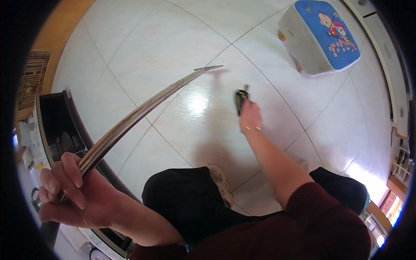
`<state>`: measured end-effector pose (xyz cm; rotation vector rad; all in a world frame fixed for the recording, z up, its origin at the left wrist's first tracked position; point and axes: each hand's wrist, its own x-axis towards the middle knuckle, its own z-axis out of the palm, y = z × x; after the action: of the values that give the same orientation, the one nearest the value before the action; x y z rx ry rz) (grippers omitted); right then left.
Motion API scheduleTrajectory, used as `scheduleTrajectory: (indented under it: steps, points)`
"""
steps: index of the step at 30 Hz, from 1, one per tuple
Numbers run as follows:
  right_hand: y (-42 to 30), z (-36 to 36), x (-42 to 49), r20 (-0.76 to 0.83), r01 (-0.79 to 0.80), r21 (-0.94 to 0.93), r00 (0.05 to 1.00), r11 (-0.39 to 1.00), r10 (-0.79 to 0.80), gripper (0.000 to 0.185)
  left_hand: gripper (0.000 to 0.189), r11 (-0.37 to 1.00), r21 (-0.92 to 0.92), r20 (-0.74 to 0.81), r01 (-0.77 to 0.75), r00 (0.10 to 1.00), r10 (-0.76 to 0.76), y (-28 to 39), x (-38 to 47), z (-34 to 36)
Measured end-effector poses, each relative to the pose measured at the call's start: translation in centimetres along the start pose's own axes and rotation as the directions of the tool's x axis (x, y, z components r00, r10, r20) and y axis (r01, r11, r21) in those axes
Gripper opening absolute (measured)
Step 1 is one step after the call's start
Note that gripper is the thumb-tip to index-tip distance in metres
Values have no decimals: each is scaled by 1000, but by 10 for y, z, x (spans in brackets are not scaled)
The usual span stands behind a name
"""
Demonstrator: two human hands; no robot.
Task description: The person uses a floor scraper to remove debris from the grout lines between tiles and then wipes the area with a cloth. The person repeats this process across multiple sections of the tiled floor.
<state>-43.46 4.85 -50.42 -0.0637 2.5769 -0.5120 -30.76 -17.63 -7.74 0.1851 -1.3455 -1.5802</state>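
Observation:
My left hand [78, 191], at the lower left, is closed around a long wooden strip or stick [139, 112] that slants up towards the middle of the view. A thin, flat crosspiece [208, 68] sits at its far end, above the floor. Out in front, my right hand [251, 114] grips a dark hand tool with yellowish parts [241, 99]; blur hides its exact kind. A short tip points away from the hand. The stick and the tool are apart.
Pale tiles cover the floor [175, 143]. A padded stool with a blue cartoon top [328, 35] stands at the upper right. White cabinets [380, 48] line the right edge. A dark-fronted appliance or cabinet [61, 123] is at the left, beside a woven panel [35, 79].

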Motion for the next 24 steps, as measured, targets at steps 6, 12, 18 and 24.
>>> scheduleTrajectory:
  steps: [6,12,18,24]
  points:
    - [-126,-39,81,59,312,391,931,866,-362,44,34,996,6,37,-85,996,85,14,-7,-7]
    - [11,-134,103,62,474,319,853,820,-518,45,35,996,-67,23,-53,998,55,22,-12,2]
    - [221,-276,116,165,298,-197,949,934,-268,39,37,992,-110,146,63,988,-47,10,-33,28]
    - [259,-362,49,213,188,-647,975,739,-61,63,42,969,-162,343,184,932,-120,-7,-57,86]
